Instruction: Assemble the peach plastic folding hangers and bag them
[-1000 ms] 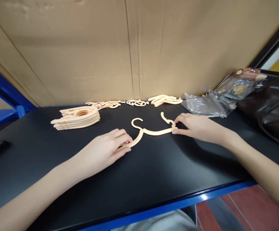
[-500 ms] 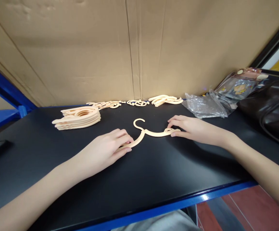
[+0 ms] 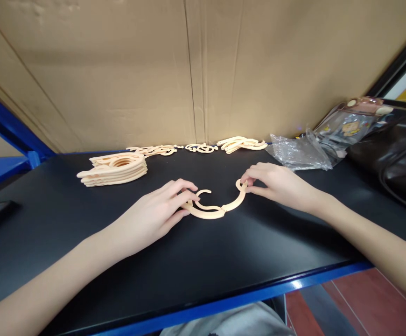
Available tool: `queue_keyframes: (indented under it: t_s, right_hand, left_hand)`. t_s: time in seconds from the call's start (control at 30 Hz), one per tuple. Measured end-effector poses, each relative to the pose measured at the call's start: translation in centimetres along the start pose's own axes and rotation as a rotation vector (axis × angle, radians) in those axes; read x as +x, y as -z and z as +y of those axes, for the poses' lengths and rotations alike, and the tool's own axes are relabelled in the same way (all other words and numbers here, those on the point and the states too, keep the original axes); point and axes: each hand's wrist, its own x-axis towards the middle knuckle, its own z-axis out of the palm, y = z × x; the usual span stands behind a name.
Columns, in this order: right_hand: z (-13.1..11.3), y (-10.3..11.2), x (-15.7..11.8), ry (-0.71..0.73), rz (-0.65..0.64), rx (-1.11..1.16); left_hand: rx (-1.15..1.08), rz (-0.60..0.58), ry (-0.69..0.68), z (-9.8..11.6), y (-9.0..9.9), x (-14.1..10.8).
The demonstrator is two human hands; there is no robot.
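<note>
A cream folding clothes hanger (image 3: pixel 208 214) is between my hands above the black tabletop, its two arms bent up into a U around the hook (image 3: pixel 203 192). My left hand (image 3: pixel 164 205) pinches the end of the left arm, with the hook's curve close by its fingertips. The tip of the right arm is gripped between the thumb and fingers of my right hand (image 3: pixel 273 181). My fingers partly hide both arm ends. The joint shows at the bottom of the U.
At the left lies a stack of folded hangers (image 3: pixel 114 170). Along the cardboard wall (image 3: pixel 126 70) are hanger parts in several piles, among them hanger arms (image 3: pixel 241 143) and hooks (image 3: pixel 201 148). Clear plastic bags (image 3: pixel 297 151) and a dark leather bag (image 3: pixel 392 154) sit at the right.
The hanger's arms have swung from spread out, sloping downward, to bent upward around the hook. Its joint has come nearer to me, and my hands have moved closer together.
</note>
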Motion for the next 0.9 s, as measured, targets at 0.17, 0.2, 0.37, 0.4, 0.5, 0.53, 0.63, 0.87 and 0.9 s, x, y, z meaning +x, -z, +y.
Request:
queue_keyframes:
  t_s: [0.17,0.2,0.37,0.4,0.5,0.53,0.63,0.87,0.9]
  right_hand:
    - [-0.8,-0.1,0.0,0.057,-0.017,0.141]
    - [-1.0,0.0,-0.1,0.074,-0.023,0.151]
    - [-1.4,0.0,-0.2,0.151,-0.068,0.152]
    - [-1.4,0.0,-0.2,0.165,-0.077,0.151]
    - [-1.4,-0.2,-0.2,0.197,-0.097,0.157]
    - [-1.4,-0.3,-0.2,0.206,-0.099,0.159]
    - [-1.6,-0.3,-0.2,0.223,-0.103,0.167]
    - [-2.3,-0.2,-0.3,0.239,-0.144,0.280]
    - [-2.4,-0.2,-0.3,0.247,-0.154,0.302]
  left_hand:
    - [0.006,-0.027,0.009,-0.2,0.0,0.0]
    - [0.006,-0.040,0.007,-0.2,0.0,0.0]
    - [-0.002,-0.056,0.000,-0.2,0.0,0.2]
    - [-0.004,-0.056,-0.002,-0.2,0.0,0.2]
    - [-0.006,-0.047,-0.018,-0.2,0.0,0.2]
    - [-0.007,-0.043,-0.025,-0.2,-0.1,0.2]
    - [-0.007,-0.033,-0.040,-0.2,-0.2,0.1]
    - [-0.006,-0.003,-0.040,0.0,-0.1,0.2]
    - [-0.005,0.002,-0.041,0.0,-0.1,0.2]
